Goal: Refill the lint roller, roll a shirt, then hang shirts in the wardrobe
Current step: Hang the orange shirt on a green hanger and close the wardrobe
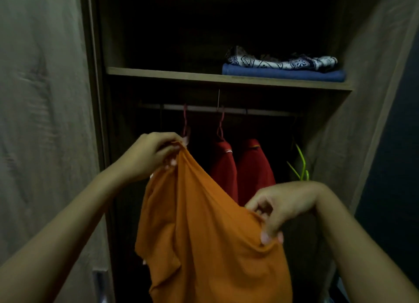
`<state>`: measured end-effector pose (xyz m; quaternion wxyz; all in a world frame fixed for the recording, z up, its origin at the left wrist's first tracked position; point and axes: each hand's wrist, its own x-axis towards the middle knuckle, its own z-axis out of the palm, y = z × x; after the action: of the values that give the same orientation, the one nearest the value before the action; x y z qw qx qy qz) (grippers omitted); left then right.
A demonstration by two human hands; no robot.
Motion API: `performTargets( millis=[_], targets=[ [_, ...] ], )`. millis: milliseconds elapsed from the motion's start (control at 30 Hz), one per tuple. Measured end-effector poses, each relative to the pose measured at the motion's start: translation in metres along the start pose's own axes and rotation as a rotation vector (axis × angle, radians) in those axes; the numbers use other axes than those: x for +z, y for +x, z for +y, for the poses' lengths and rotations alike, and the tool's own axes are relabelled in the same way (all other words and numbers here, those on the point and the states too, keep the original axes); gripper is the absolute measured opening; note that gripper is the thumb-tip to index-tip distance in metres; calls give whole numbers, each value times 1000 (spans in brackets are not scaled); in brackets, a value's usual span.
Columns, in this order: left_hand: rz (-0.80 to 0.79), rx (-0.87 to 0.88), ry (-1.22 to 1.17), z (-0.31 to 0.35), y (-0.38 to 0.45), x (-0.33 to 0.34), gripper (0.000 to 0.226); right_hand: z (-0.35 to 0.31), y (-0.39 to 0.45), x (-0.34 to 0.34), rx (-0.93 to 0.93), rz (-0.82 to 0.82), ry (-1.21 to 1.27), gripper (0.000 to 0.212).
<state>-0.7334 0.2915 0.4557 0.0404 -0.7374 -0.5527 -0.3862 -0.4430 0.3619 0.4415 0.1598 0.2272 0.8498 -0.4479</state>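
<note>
Pinching the orange shirt (204, 234) with both hands, we hold it before the open wardrobe (226, 76): our left hand (149, 155) grips its top edge just below the rail (226, 109), our right hand (283, 207) clasps a lower fold.

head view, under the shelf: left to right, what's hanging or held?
left hand → orange shirt → first red shirt → second red shirt → right hand → green hanger
</note>
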Motion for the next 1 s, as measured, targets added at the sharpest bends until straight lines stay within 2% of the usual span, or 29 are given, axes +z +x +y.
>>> performTargets(
  millis=[67,100,133,200,233,267,333,400,467,533,633,700,767,800,933,1000],
  targets=[
    [-60,5,-99,5,-3,9,25,5,16,14,123,-111,31,48],
    [-99,21,-134,7,-6,13,26,9,25,20,107,-62,43,52],
    [-137,44,-170,9,-8,17,27,10,33,24,42,79,43,53],
    [-195,86,-227,13,-11,24,26,8,46,19,-133,506,53,53],
    [-215,96,-245,16,-10,26,26,4,52,14,-220,666,92,54],
    [-229,99,-259,19,-8,27,26,-1,58,8,-291,740,139,56],
    [-234,95,-292,22,-5,29,26,-13,72,0,-367,754,204,55],
    [-202,71,-298,21,-3,26,26,-22,82,-5,-371,747,192,37],
    [-127,43,-305,13,-3,22,27,-27,86,-9,-401,814,156,18],
    [-62,-7,-361,2,-9,23,31,-28,90,-12,-432,922,169,10],
    [-60,-145,-339,-14,-24,38,46,-29,96,-14,-428,1077,231,14],
    [-130,-247,-301,-22,-37,56,55,-28,98,-18,-417,1135,261,17],
    [-182,-277,-204,-28,-53,78,61,-30,95,-21,-400,1167,273,15],
    [-185,-276,-121,-34,-59,89,57,-32,93,-22,-395,1180,284,15],
    [-78,-381,102,-49,-72,110,10,-38,71,-25,-385,1314,257,14],
    [52,-459,112,-45,-71,96,10,-30,48,-27,-440,1414,270,10]
  ],
)
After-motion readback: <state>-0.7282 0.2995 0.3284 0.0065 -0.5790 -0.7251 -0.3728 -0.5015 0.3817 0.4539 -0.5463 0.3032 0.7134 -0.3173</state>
